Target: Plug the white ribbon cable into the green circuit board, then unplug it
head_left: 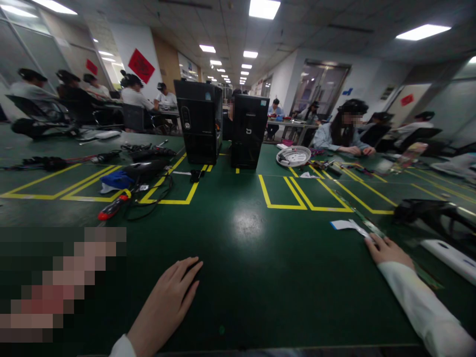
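My left hand (169,297) lies over the green tabletop (253,287) near its front edge. Its fingers are stretched out and hold nothing. Further right, my right hand (390,252) is on a long, narrow green strip (366,223) that looks like a circuit board. Its fingers are bent down over the strip, and part of the strip is hidden beneath the hand. A white flat ribbon cable (345,225) with a blue end extends left from those fingertips. Left of my left hand, a red-and-black screwdriver (113,207) lies among dark cables.
Two black computer towers (199,124) stand at the back. A white round basket (293,156) sits right of them. Black parts and a white device (451,258) lie at far right. A person (345,129) sits across the table. Pixelation covers the lower left.
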`<state>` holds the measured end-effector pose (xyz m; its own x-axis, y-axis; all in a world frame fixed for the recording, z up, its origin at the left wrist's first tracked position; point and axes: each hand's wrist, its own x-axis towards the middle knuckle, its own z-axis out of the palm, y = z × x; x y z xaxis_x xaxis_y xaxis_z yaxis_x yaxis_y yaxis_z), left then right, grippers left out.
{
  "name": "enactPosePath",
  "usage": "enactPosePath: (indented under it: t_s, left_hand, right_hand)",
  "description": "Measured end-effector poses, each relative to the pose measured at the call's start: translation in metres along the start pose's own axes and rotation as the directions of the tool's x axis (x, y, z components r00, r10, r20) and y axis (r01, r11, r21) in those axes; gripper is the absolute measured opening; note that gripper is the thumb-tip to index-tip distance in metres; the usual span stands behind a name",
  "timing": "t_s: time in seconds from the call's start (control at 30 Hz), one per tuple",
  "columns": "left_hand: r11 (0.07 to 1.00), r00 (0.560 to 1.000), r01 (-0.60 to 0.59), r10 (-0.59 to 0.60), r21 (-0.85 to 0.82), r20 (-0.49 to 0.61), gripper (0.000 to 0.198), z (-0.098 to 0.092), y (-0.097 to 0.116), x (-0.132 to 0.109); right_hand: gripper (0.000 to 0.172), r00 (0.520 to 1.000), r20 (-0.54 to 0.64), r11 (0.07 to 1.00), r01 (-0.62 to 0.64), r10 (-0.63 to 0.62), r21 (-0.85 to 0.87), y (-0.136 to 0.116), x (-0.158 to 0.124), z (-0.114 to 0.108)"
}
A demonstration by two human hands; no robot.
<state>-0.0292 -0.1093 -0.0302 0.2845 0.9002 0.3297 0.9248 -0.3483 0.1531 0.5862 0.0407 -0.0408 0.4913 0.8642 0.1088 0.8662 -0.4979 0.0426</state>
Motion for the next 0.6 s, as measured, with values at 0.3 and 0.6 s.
enactPosePath:
  t_s: [0.3,0.6]
  left_hand:
    - [0.999,1.0,-0.01,0.01,0.048,0.014,0.046,0.002,0.005,-0.01]
    - [1.0,0.999,0.015,-0.016,0.017,0.031,0.05,-0.004,0.007,-0.019]
  right_hand:
    - [0.068,0.993,0.081,0.995,-0.092,0.088,0.047,-0.003,0.017,-0.008]
    - [0.062,0.998,-0.024,0.998,-0.05,0.051,0.036,0.0,0.018,0.001]
